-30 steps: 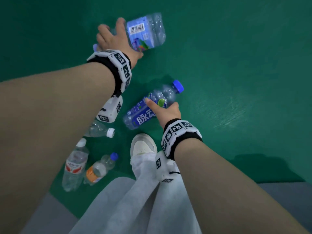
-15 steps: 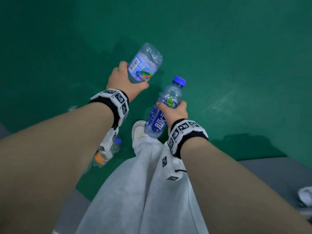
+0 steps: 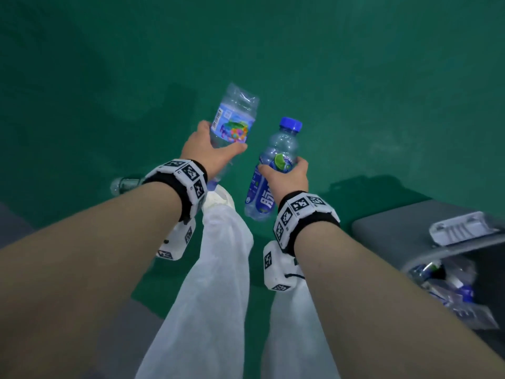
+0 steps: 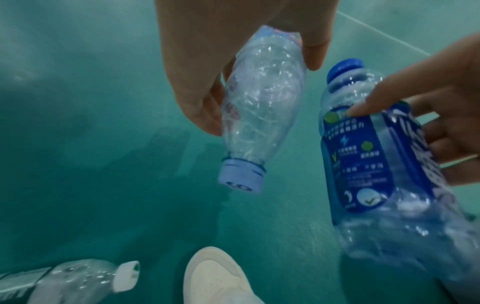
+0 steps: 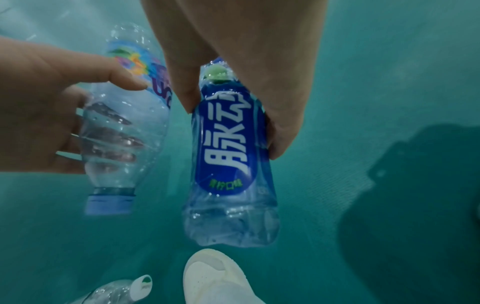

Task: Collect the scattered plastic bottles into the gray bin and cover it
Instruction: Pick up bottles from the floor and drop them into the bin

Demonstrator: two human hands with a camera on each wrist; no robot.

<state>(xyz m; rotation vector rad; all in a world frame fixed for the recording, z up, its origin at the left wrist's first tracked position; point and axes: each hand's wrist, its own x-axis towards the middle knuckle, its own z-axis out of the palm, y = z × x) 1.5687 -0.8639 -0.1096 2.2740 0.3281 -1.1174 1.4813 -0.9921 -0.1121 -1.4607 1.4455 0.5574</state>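
Both bottles have risen off the green floor (image 3: 382, 91) since a second ago, and the gray bin (image 3: 388, 236) has come into the head view at about four o'clock. Fingers of the left hand (image 3: 207, 154) are curled round a clear bottle with a coloured label (image 3: 235, 121), cap pointing down; the right hand (image 3: 287, 179) wraps a blue-labelled bottle (image 3: 276, 165), blue cap up. That makes two bottles in hand. Several more already lie in the bin, too blurred to count, with its lid (image 3: 461, 228) resting beside the opening. One white-capped bottle (image 4: 85, 277) is left on the floor at seven o'clock near the shoe (image 4: 215, 273). Judging by this, collection is partway and covering is not yet done.
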